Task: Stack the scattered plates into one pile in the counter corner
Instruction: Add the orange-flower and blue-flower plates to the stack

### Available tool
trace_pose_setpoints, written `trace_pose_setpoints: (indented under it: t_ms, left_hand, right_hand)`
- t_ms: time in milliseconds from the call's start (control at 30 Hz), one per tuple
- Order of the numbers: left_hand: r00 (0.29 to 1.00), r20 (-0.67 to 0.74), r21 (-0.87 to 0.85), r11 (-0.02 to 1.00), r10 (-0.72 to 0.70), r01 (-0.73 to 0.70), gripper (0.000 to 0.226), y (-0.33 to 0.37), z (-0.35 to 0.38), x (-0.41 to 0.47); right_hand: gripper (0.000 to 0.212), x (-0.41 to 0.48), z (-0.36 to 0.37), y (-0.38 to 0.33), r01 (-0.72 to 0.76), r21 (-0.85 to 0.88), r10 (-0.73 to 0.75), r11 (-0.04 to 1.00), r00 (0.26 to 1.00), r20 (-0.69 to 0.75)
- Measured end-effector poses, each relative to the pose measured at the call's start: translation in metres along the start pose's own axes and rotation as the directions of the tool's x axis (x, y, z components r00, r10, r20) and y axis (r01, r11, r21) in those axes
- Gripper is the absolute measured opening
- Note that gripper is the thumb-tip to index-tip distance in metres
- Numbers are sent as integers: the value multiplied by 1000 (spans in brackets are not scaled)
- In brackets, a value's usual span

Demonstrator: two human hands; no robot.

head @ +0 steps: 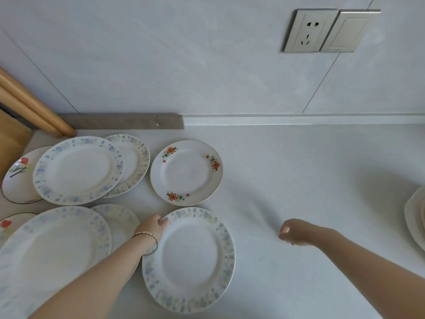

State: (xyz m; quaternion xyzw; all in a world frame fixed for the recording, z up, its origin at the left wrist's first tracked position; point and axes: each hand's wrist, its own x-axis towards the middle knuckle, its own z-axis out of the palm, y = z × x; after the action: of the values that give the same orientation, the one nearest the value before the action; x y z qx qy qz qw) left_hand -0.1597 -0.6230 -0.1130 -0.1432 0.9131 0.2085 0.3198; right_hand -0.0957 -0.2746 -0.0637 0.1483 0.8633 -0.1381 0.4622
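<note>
Several plates lie scattered on the white counter. My left hand grips the upper-left rim of a blue-flowered plate near the front. My right hand hovers over bare counter to the right of that plate, fingers loosely curled and holding nothing. Behind it sits an orange-flowered plate. At the left, a blue-rimmed plate overlaps a paler one and a red-flowered plate. A large blue-rimmed plate at the front left covers part of another plate.
More pale plates show at the right edge. Wooden rolling pins lean in the far-left corner beside a wooden board. A grey strip runs along the wall base. A socket and switch sit on the wall.
</note>
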Motion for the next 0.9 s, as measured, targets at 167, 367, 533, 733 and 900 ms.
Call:
trace_pose_setpoints:
  t_ms: [167,367,533,733,900]
  left_hand:
    - [997,20,-196,978,79,-73,37,0,5,-1]
    - [993,-56,-384,915,106,-119,31,14,1,-23]
    - [988,-106,-568,808,116,-156,30,58,-2,-51]
    - [982,-125,-723,665,140,-186,27,149,10,-100]
    - [979,-78,-800,574,188,-174,30,241,55,-152]
  right_hand:
    - [39,-4,-2,16,-70,34,70,997,998,0]
    - [38,-9,7,42,-122,130,123,984,992,0]
    - [37,-20,13,75,-168,225,178,960,984,-22]
    - [36,-45,16,136,-171,319,207,932,975,-83]
    - [35,-63,33,208,-179,421,224,889,973,-58]
